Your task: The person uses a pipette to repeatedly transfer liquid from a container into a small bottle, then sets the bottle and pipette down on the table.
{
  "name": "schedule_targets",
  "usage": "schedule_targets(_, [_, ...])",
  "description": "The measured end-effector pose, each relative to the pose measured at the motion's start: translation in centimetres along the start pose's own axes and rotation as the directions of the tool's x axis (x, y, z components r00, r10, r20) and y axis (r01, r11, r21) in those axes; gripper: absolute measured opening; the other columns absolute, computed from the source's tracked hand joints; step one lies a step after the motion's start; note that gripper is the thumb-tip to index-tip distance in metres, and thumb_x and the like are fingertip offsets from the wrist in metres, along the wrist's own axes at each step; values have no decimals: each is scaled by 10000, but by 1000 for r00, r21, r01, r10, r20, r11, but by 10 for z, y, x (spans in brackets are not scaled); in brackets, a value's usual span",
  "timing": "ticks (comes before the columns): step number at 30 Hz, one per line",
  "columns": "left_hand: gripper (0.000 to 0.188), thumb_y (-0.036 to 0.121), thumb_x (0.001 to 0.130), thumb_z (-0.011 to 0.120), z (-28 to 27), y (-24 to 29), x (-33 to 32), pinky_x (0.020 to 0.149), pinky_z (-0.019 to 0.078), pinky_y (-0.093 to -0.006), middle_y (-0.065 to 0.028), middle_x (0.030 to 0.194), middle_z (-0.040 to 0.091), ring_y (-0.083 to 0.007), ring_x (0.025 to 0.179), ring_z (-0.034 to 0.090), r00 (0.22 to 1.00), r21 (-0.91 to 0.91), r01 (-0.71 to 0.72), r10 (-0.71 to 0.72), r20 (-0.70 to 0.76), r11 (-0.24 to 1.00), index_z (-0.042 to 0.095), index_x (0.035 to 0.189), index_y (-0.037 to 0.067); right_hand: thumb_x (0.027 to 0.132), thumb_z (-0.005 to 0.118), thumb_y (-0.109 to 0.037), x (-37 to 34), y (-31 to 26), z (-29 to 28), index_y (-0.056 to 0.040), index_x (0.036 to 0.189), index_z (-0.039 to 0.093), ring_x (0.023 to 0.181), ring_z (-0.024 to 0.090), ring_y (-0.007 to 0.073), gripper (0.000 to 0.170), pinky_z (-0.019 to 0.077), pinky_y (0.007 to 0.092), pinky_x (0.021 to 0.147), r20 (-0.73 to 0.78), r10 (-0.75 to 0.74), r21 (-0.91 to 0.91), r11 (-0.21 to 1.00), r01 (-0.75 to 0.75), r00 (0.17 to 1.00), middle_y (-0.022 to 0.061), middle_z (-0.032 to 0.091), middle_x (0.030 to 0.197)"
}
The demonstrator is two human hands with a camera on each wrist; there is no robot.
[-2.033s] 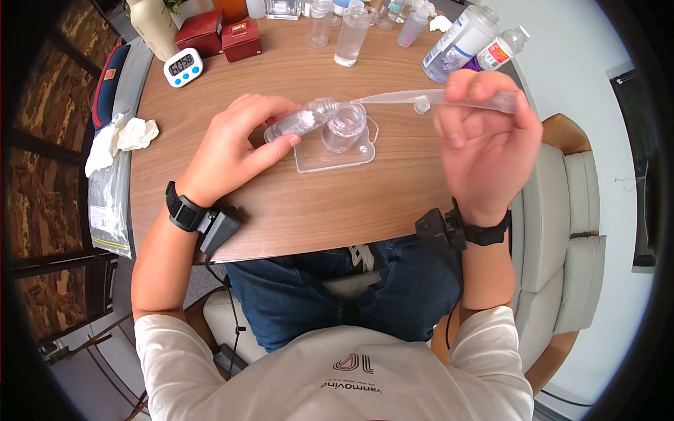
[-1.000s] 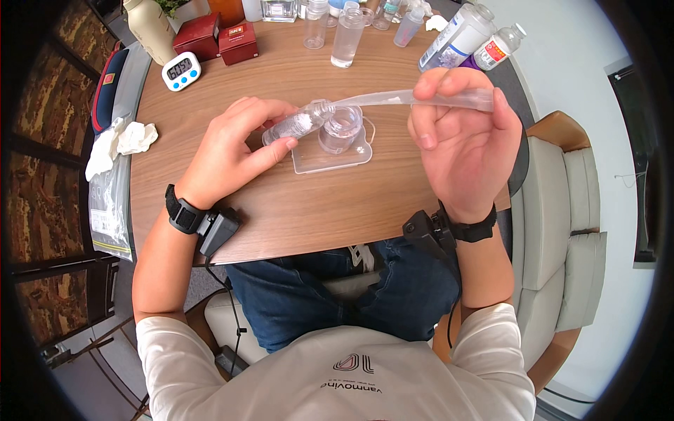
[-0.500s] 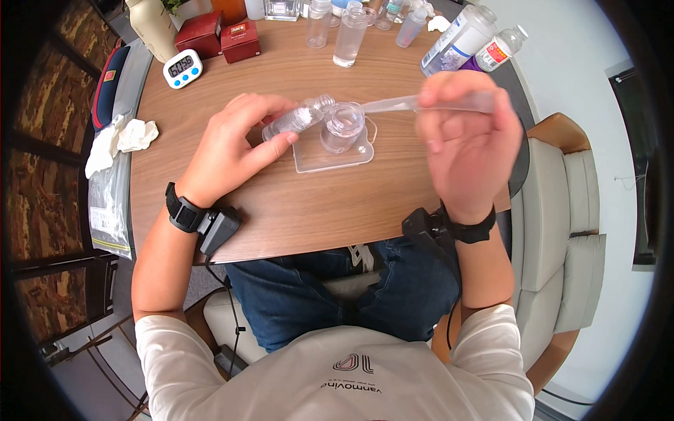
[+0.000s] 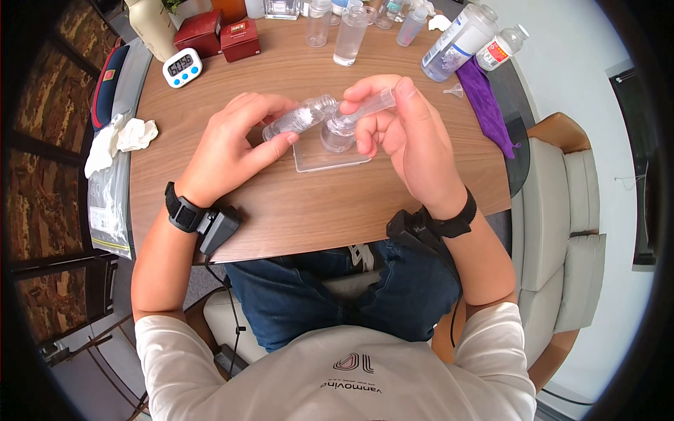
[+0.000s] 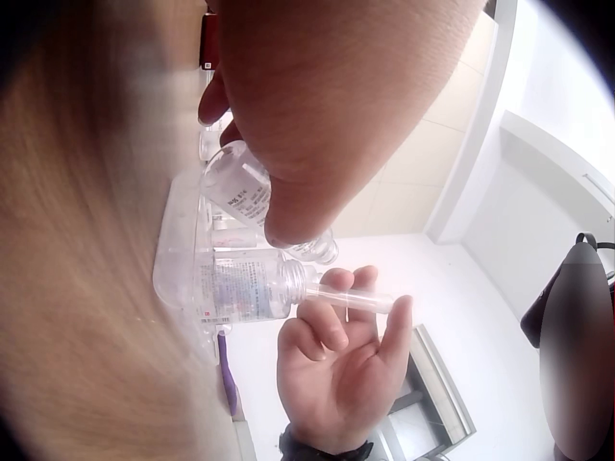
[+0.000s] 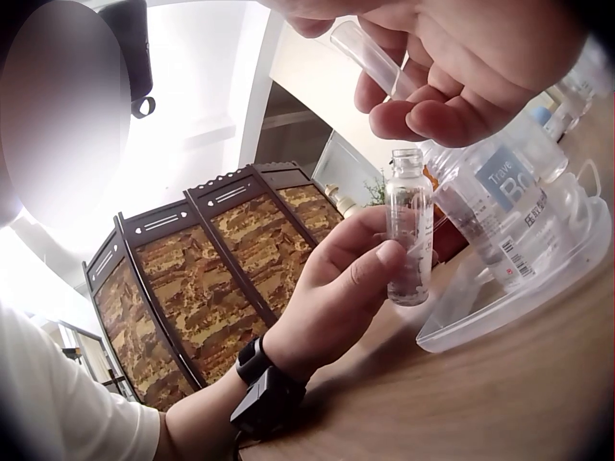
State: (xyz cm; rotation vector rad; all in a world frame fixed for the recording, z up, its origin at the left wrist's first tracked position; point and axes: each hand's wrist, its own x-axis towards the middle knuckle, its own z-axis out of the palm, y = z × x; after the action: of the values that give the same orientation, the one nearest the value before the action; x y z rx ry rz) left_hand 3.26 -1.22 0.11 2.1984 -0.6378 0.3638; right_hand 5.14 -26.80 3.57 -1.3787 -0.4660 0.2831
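My left hand [image 4: 235, 140] grips a small clear bottle [image 4: 289, 126] that leans toward the right with its mouth uncapped. Beside that mouth a wider clear bottle [image 4: 337, 142] with a printed label stands on a flat clear plastic tray [image 4: 330, 165]. A translucent plastic pipette [image 4: 378, 103] is pinched in my right hand [image 4: 418, 144]. In the left wrist view the pipette [image 5: 356, 300] slants down to the wider bottle's open neck [image 5: 296, 282]. My right fingers partly cover that neck in the head view.
Several clear bottles, including one part filled [image 4: 349, 45], stand at the back. A large labelled bottle [image 4: 456, 45], a purple cloth [image 4: 488, 105] and a tiny funnel [image 4: 455, 90] lie to the right. Left are a timer [image 4: 182, 67], red boxes [image 4: 241, 40] and crumpled tissue [image 4: 137, 133].
The pipette's tip was at the small bottle's mouth; my right hand has since moved left and brought the pipette over the wider bottle, steeper now. My left hand has stayed put.
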Motion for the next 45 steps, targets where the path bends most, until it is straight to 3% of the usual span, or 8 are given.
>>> schedule_targets(17, [339, 169, 872, 790, 0, 1, 0, 782, 507, -343, -99, 934, 661, -231, 877, 629, 1000, -7, 9, -9, 8, 1000, 690, 1164, 28, 1138, 313, -429, 0, 0, 0, 24, 1205, 596, 740, 558, 88, 538, 450, 231, 683, 7, -5, 11, 1000, 5, 1000, 84, 640, 1054])
schedule_targets(23, [337, 167, 868, 790, 0, 0, 0, 778, 507, -342, -98, 933, 663, -230, 870, 625, 1000, -4, 0, 0, 5, 1000, 692, 1159, 27, 1121, 325, -334, 1, -1, -2, 30, 1185, 601, 730, 552, 92, 462, 438, 228, 668, 5, 29, 58, 998, -29, 1000, 91, 645, 1051])
schedule_targets(26, [335, 165, 867, 788, 1, 0, 1, 778, 507, -341, -98, 933, 662, -230, 863, 620, 1000, 2, -7, 7, 6, 1000, 693, 1157, 25, 1100, 337, -305, 0, -4, -8, 20, 1118, 608, 706, 531, 98, 423, 421, 234, 632, -13, -5, 40, 999, 5, 1000, 100, 657, 1028])
schedule_targets(30, [329, 160, 867, 782, 0, -1, 0, 786, 508, -345, -98, 933, 664, -229, 852, 611, 1000, 0, -22, 22, -4, 1000, 691, 1151, 21, 1063, 302, -373, -10, -26, -30, -16, 1012, 597, 627, 470, 135, 466, 391, 257, 574, -118, -240, 162, 953, 257, 964, 157, 676, 992])
schedule_targets(33, [313, 162, 872, 769, -1, 2, 1, 805, 517, -366, -110, 961, 682, -254, 882, 623, 1000, -6, -9, 10, 23, 1000, 692, 1142, 21, 1051, 289, -392, -16, -36, -40, -17, 1020, 601, 614, 462, 151, 488, 392, 260, 574, -121, -346, 233, 901, 366, 930, 186, 674, 999])
schedule_targets(35, [301, 165, 878, 759, -1, 2, 1, 821, 527, -385, -122, 988, 698, -279, 914, 638, 999, -4, 3, -3, 42, 1000, 695, 1135, 24, 1052, 289, -394, -17, -36, -39, -17, 1021, 604, 616, 464, 153, 492, 392, 261, 575, -107, -360, 260, 890, 375, 927, 192, 673, 1002])
schedule_targets(39, [320, 153, 861, 779, 1, -1, 0, 791, 505, -349, -98, 943, 670, -226, 846, 599, 999, -8, -33, 33, 10, 999, 683, 1134, 15, 1053, 294, -402, -12, -28, -34, -19, 1026, 612, 624, 467, 158, 498, 402, 265, 591, -34, -379, 305, 877, 371, 925, 196, 676, 1017])
schedule_targets(45, [320, 150, 860, 779, 1, -1, 1, 792, 504, -349, -96, 946, 671, -224, 847, 598, 999, -10, -41, 41, 17, 999, 680, 1131, 12, 1058, 303, -426, -10, -23, -27, -13, 1059, 620, 624, 469, 157, 521, 411, 268, 612, -68, -319, 278, 904, 325, 945, 187, 683, 1041])
